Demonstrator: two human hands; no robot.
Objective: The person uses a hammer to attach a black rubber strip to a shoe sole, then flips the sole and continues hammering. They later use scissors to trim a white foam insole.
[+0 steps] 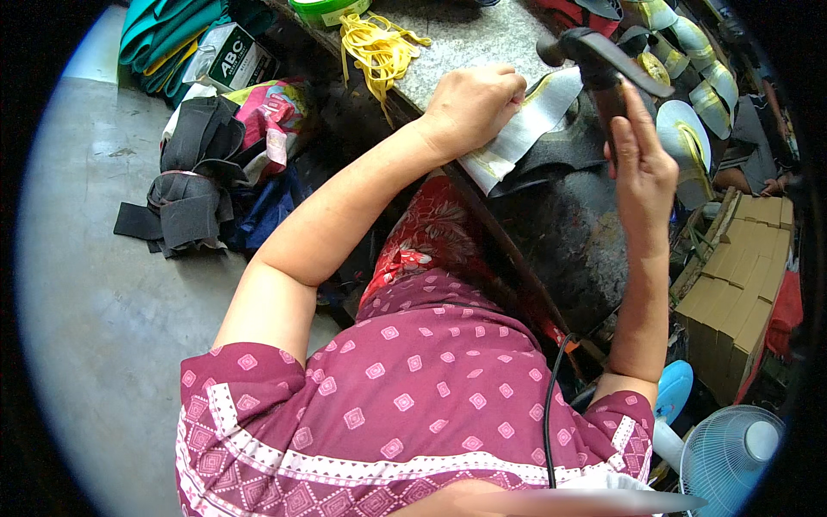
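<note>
The pale grey, curved sheet piece with yellowish edging (543, 119) is lying between one and two o'clock, its lower end sitting right by the near edge of the mottled grey, hard-topped workbench (465, 43); a blow landing there could be tipping it, with little backing underneath. Dark grey, curved, flexible-looking pieces (564, 153) are lying at five o'clock from it, beside or partly beneath, I can't tell which; an uneven bed might be making it skid. And here's the dark-headed hammer with a long tapering tail (602, 86), hanging at two o'clock from the piece! The right hand (646, 168) is wrapping round the handle, one finger stretching along it; a twisting wrist could be turning the face off line. At ten o'clock, the left hand (478, 99) is curling, fingertips bunching at the piece's edge; whether they're pinching or merely pressing, I can't tell. They're sitting near the hammer's round face, so a stray swing could be catching them! Slightest worry: thin yellow strips (379, 56), dangling over the bench edge, could be snagging the left forearm.
</note>
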